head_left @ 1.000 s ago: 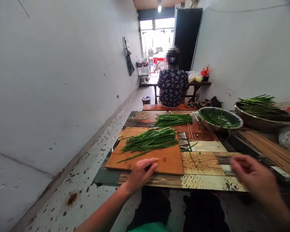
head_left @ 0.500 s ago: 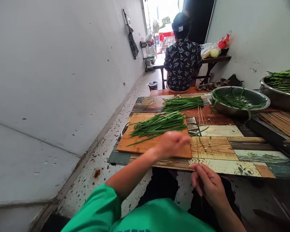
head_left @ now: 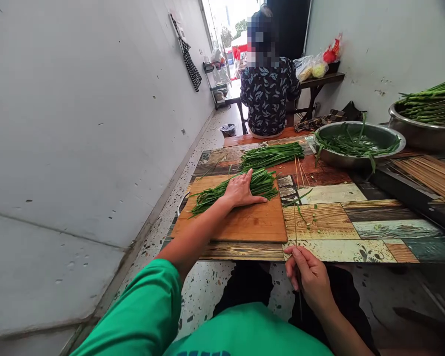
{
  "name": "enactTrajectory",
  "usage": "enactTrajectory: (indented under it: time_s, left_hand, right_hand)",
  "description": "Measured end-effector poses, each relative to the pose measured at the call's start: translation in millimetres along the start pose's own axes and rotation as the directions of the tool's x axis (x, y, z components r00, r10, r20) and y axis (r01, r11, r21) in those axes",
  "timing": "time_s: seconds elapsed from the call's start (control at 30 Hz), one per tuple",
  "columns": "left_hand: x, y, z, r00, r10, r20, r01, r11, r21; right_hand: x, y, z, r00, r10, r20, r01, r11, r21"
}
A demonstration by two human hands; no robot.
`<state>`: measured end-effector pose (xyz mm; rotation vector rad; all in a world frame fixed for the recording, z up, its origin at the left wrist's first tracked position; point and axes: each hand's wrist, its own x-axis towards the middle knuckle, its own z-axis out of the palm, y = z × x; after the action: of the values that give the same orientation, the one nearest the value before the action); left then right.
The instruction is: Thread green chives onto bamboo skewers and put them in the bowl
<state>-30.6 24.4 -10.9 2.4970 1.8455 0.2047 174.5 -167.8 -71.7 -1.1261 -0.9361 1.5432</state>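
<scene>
My left hand point(head_left: 241, 190) lies with its thumb spread over a pile of garlic chives point(head_left: 211, 197), fingers resting flat on the green stalks. Under the pile is a wooden cutting board point(head_left: 252, 227). At the table's front edge, my right hand point(head_left: 309, 277) is closed on a thin skewer point(head_left: 295, 222) that points up and away from me. Its lower end runs down below the hand, where it is hard to make out. Beyond the board lies a second bunch of chives point(head_left: 272, 155), with a few loose skewers point(head_left: 301, 173) to its right.
A steel bowl point(head_left: 393, 147) with loose chives stands at the right, near a fuller steel bowl point(head_left: 430, 129) of stalks. Nearby lie a bundle of skewers point(head_left: 430, 180) and a long dark knife point(head_left: 411, 195). A person point(head_left: 267, 99) sits beyond the table, back turned.
My left hand has moved left and away from me, from above the board's near right part onto the chive pile. My right hand stays closed on the skewer. The view has shifted slightly.
</scene>
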Motion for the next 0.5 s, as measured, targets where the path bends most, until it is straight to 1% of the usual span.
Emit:
enactTrajectory:
  time_s: [0.07, 0.13, 0.23, 0.3, 0.37, 0.43, 0.5]
  left_hand:
    - [-3, -1, 3, 0.997, 0.06, -0.042, -0.059, 0.998, 0.006]
    - [-7, -2, 3, 0.985, 0.166, -0.055, -0.166, 0.986, -0.001]
    - [-15, -7, -2, 0.939, 0.342, -0.03, -0.343, 0.939, -0.03]
    - [-21, -13, -7, 0.911, 0.412, -0.009, -0.412, 0.91, -0.044]
    - [-27, -21, -13, 0.904, 0.427, 0.002, -0.427, 0.903, -0.048]
    - [-31, -28, -21, 0.907, 0.421, 0.004, -0.42, 0.906, -0.064]
    - [-30, -35, -30, 0.917, 0.398, -0.02, -0.398, 0.912, -0.104]
  right_hand:
    - [0, 1, -1, 1.0, -0.002, 0.008, 0.002, 1.0, -0.008]
    - [1, 2, -2, 1.0, 0.002, 0.013, -0.002, 1.0, -0.017]
    - [1, 4, -3, 1.0, 0.015, 0.018, -0.015, 1.0, -0.019]
    - [1, 4, -4, 1.0, 0.016, 0.023, -0.015, 1.0, -0.023]
    - [1, 3, -4, 1.0, 0.011, 0.027, -0.01, 0.999, -0.039]
    - [1, 3, -4, 1.0, 0.005, 0.026, -0.004, 0.998, -0.056]
    - [1, 4, -4, 1.0, 0.005, 0.022, -0.004, 0.998, -0.063]
